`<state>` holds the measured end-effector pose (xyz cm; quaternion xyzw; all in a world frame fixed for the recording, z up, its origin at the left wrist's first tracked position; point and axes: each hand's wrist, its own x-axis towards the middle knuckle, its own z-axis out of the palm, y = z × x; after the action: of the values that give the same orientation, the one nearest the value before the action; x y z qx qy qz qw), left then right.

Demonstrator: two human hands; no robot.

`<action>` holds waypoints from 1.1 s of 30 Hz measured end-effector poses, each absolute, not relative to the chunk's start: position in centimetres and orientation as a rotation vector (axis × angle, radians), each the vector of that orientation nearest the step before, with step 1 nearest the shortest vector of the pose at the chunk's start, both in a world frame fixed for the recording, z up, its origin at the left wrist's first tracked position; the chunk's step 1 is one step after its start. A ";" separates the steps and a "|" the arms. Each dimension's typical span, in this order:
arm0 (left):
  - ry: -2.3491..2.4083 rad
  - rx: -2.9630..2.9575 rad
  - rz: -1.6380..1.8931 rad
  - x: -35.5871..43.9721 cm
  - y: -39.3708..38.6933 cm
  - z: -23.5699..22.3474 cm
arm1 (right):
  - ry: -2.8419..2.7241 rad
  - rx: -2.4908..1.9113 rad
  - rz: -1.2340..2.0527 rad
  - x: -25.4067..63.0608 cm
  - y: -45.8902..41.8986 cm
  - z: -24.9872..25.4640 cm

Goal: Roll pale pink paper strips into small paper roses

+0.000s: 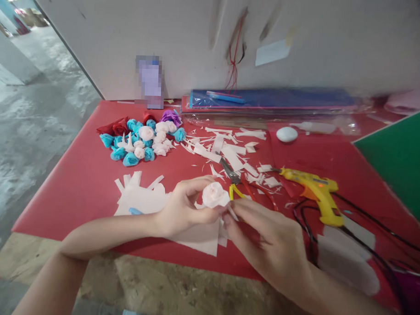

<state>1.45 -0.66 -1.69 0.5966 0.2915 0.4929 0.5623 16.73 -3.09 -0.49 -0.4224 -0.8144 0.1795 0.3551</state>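
Note:
A pale pink paper rose (213, 195) faces up between my two hands, above the red table. My left hand (189, 205) is closed around its left side, thumb below the petals. The fingers of my right hand (269, 237) pinch at the right of its base, where a thin pale strip (233, 211) sticks out. Below lie cut sheets of pale paper (202, 235). Just behind the rose, pliers (230, 169) with dark jaws lie among paper scraps, near yellow-handled scissors (234, 191).
A yellow glue gun (314, 191) with a black cord lies right. Finished blue, white, red and purple paper roses (141, 139) cluster left. A white egg-shaped object (286, 134) and wrapped blue sheets (274, 100) sit at the back. A phone-like object (150, 82), pixelated, leans on the wall.

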 end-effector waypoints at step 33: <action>0.783 1.348 1.108 1.4 -1.1 -1.4 | -2.186 -1.075 0.267 16.4 -3.2 -0.9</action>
<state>1.38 -1.07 -1.45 0.5759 0.3346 0.4735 0.5764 16.45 -3.22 -0.91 -0.4129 -0.8393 0.1025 0.3384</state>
